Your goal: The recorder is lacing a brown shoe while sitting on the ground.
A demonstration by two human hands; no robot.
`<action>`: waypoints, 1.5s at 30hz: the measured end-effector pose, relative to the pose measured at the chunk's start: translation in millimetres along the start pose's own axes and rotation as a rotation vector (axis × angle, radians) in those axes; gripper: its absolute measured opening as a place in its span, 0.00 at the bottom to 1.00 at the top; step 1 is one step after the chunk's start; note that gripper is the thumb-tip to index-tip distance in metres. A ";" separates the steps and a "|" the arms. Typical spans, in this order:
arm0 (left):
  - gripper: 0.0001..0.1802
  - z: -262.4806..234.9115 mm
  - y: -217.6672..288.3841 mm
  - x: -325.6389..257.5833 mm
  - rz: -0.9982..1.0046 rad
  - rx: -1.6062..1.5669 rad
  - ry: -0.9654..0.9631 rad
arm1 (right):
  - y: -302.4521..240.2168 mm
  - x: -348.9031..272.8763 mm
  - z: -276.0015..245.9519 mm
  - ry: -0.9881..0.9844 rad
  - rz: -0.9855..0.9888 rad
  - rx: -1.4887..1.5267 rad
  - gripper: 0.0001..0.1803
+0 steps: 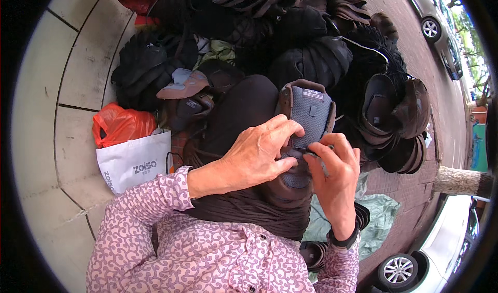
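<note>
A person sits with a brown and gray shoe top on their lap, right in front of their body. The left hand comes in from the left side and touches the shoe top. Its thumb and pointing finger are bent, with their tips apart. The picture does not show if they squeeze the edge. The right hand is on the other side of it, just beside the left hand. Its thumb and pointing finger are close together near the middle of the shoe top. What is between them is too small to tell, so one cannot say if they pinch it.

A black band goes around the right wrist. The shirt is pink with purple swirls. On the left, an orange bag sits just behind a white bag. A big dark pile of shoe parts lies past the knees.
</note>
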State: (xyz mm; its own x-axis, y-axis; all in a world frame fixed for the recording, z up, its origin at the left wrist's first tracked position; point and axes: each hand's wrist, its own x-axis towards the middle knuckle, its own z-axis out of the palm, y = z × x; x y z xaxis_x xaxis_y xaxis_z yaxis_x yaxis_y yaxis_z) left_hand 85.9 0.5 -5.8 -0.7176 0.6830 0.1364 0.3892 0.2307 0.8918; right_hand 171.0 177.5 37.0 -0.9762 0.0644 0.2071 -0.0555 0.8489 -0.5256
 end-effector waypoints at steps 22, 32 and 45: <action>0.17 -13.6 -16.5 -10.6 0.210 -0.268 -0.111 | -74.2 16.4 15.9 -0.068 -0.523 0.320 0.20; 0.17 -78.2 -17.1 -26.0 -0.356 -0.692 0.223 | 56.8 24.2 13.7 -0.023 0.283 1.042 0.10; 0.25 -438.8 -200.5 -350.5 -0.304 -0.748 1.301 | 61.6 26.8 11.1 -0.144 0.272 1.164 0.12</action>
State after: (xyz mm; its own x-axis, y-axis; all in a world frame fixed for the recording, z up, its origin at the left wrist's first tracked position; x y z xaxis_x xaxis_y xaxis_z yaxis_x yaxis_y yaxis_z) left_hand 6.0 -589.3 -43.1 -0.8617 -0.4783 -0.1696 0.0535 -0.4179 0.9069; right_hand 139.1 225.7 1.1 -0.9957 0.0455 -0.0811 0.0723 -0.1702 -0.9828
